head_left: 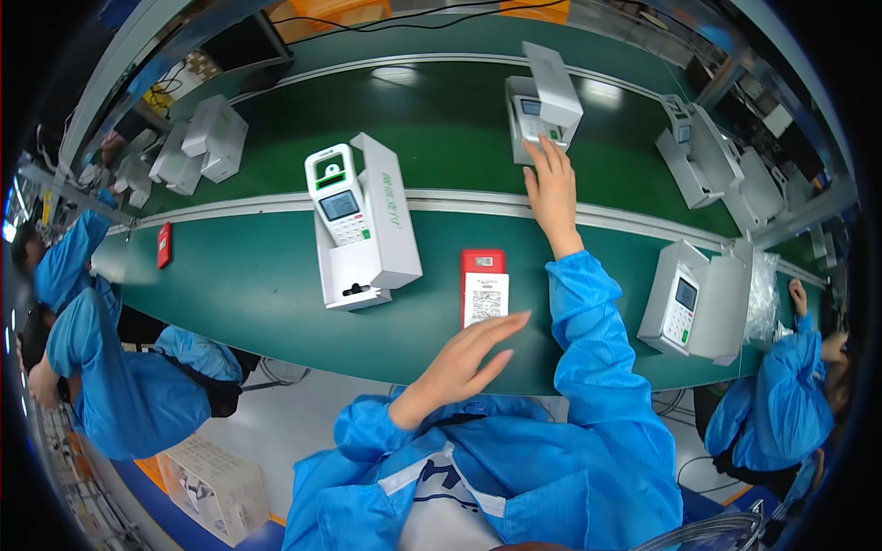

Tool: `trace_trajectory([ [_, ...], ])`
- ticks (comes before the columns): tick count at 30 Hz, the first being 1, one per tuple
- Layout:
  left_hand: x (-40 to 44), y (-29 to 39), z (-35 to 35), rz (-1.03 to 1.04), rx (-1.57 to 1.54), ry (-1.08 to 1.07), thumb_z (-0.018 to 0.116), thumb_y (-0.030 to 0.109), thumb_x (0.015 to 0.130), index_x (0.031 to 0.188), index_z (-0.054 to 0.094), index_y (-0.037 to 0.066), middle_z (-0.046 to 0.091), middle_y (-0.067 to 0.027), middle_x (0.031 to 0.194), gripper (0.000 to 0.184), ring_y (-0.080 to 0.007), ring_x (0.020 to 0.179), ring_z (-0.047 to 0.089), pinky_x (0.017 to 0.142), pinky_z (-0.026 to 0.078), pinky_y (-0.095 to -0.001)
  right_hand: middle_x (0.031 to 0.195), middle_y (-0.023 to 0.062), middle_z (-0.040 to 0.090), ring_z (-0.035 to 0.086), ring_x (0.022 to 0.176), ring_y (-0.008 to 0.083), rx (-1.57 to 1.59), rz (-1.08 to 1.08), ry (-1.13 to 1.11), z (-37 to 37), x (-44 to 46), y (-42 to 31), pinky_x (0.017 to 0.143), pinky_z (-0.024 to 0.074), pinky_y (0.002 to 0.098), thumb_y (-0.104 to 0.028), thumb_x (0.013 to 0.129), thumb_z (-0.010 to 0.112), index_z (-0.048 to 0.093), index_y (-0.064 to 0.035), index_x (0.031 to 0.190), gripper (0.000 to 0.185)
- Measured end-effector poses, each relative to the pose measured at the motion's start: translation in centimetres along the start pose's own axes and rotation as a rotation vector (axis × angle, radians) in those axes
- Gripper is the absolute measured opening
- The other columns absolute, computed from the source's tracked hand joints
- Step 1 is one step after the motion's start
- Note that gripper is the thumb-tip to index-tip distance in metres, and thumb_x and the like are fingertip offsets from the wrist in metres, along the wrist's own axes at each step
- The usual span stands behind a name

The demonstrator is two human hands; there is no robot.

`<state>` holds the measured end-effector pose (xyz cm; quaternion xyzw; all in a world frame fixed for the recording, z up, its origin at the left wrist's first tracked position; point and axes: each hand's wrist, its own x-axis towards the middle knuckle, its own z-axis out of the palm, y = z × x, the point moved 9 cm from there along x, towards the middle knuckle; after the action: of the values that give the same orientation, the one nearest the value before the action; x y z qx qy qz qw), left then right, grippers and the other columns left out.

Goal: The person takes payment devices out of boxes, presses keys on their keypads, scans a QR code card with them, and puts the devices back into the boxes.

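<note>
From my view, the green worktable spans the near side, with the green conveyor belt beyond a pale rail; my right forearm crosses above the table and my right hand is past that rail. Co-workers in blue sit at either end. The big open carton stands left of centre, a white card terminal leaning in it; another open carton sits at right, beside clear plastic wrap. More cartons line the belt at both sides.

The far carton sits on the belt ahead of my right hand, its long axis running away from me, its raised lid partly covering the payment terminal inside. The terminal's screen end points away, keypad toward me. My right fingers are extended, slightly spread, at its near end; I can't tell whether they touch.

My left hand is open, thumb apart, holding nothing, near the red device and its printed label.
</note>
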<state>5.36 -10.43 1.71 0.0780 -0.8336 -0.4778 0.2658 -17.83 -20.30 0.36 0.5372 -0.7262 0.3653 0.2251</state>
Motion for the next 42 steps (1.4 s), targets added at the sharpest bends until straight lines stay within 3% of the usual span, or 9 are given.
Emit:
trace_trajectory([
  [4,-7.5,-2.1,-6.8,-0.218,-0.054,0.385,0.055,0.000,0.091,0.112,0.062,-0.002,0.069,-0.0163,0.104,0.023,-0.0247,0.091,0.068,0.082,0.053,-0.0343,0.138,0.0107,0.047,0.044,0.126,0.0335,0.210,0.029,-0.110,-0.6,-2.3,-1.7,0.103,0.0383,0.0429,-0.005,0.085,0.061,0.061,-0.0090,0.118,0.034],
  [13,-10.8,-8.1,-22.9,-0.292,-0.026,1.157,0.049,0.022,0.099,0.117,0.054,-0.001,0.065,-0.0121,0.103,0.031,-0.0212,0.097,0.062,0.083,0.049,-0.0346,0.131,0.0163,0.054,0.049,0.121,0.0336,0.516,0.184,-0.314,-7.8,-11.6,-10.3,0.102,0.0397,0.0418,-0.005,0.079,0.067,0.058,-0.0032,0.122,0.044],
  [16,-4.8,-16.0,-29.1,-0.408,-0.076,1.007,0.046,0.037,0.098,0.128,0.052,0.004,0.060,-0.0106,0.122,0.046,-0.0189,0.117,0.052,0.097,0.041,-0.0374,0.148,0.0204,0.035,0.041,0.132,0.0372,0.801,0.193,-0.419,-5.8,-11.0,-15.6,0.107,0.0359,0.0447,-0.018,0.076,0.078,0.023,-0.0016,0.148,0.091],
  [21,1.5,-23.2,-29.1,-0.622,-0.321,0.798,0.045,0.043,0.099,0.117,0.064,-0.001,0.066,-0.0091,0.108,0.051,-0.0173,0.098,0.058,0.089,0.041,-0.0299,0.152,0.0205,0.027,0.036,0.136,0.0360,1.066,0.427,-0.451,-0.9,-7.9,-18.1,0.106,0.0383,0.0458,-0.017,0.087,0.068,0.007,-0.0106,0.153,0.090],
  [26,1.4,-21.0,-30.9,-0.363,-0.191,0.905,0.046,0.036,0.100,0.105,0.068,-0.001,0.067,-0.0096,0.098,0.043,-0.0160,0.090,0.060,0.082,0.046,-0.0276,0.136,0.0165,0.052,0.054,0.122,0.0296,1.004,0.224,-0.411,-2.2,-6.9,-17.6,0.099,0.0442,0.0341,-0.003,0.094,0.053,0.044,-0.0086,0.140,0.048],
  [33,-3.6,-11.2,-31.1,-0.038,-0.940,0.791,0.043,0.028,0.101,0.136,0.044,0.004,0.057,-0.0164,0.128,0.043,-0.0253,0.114,0.058,0.090,0.054,-0.0407,0.146,0.0182,0.041,0.049,0.127,0.0328,0.938,0.251,-0.457,-3.7,-7.4,-15.2,0.104,0.0397,0.0378,-0.013,0.093,0.058,0.041,-0.0122,0.143,0.053],
  [35,-7.2,-7.2,-29.8,-0.217,-0.387,1.123,0.042,0.031,0.100,0.135,0.045,0.005,0.058,-0.0153,0.126,0.044,-0.0218,0.107,0.061,0.082,0.057,-0.0347,0.149,0.0207,0.034,0.047,0.128,0.0339,0.742,0.110,-0.322,-5.6,-7.0,-15.7,0.105,0.0387,0.0399,-0.017,0.092,0.059,0.040,-0.0134,0.144,0.055],
  [39,-9.9,-2.9,-20.2,-0.383,-0.827,1.114,0.041,0.047,0.098,0.134,0.047,0.007,0.065,-0.0183,0.108,0.054,-0.0211,0.075,0.068,0.057,0.059,-0.0311,0.146,0.0241,0.035,0.039,0.132,0.0375,1.207,0.098,-0.191,-11.3,-8.9,-18.0,0.107,0.0346,0.0407,-0.019,0.095,0.054,0.039,-0.0024,0.142,0.053],
  [42,-8.9,-3.0,-15.4,-0.368,-0.912,1.098,0.038,0.041,0.102,0.126,0.051,0.001,0.064,-0.0138,0.111,0.049,-0.0232,0.099,0.063,0.085,0.053,-0.0375,0.142,0.0219,0.041,0.042,0.130,0.0347,1.236,0.017,-0.361,-12.6,-9.2,-24.0,0.105,0.0360,0.0370,-0.017,0.097,0.049,0.039,0.0009,0.140,0.048],
])
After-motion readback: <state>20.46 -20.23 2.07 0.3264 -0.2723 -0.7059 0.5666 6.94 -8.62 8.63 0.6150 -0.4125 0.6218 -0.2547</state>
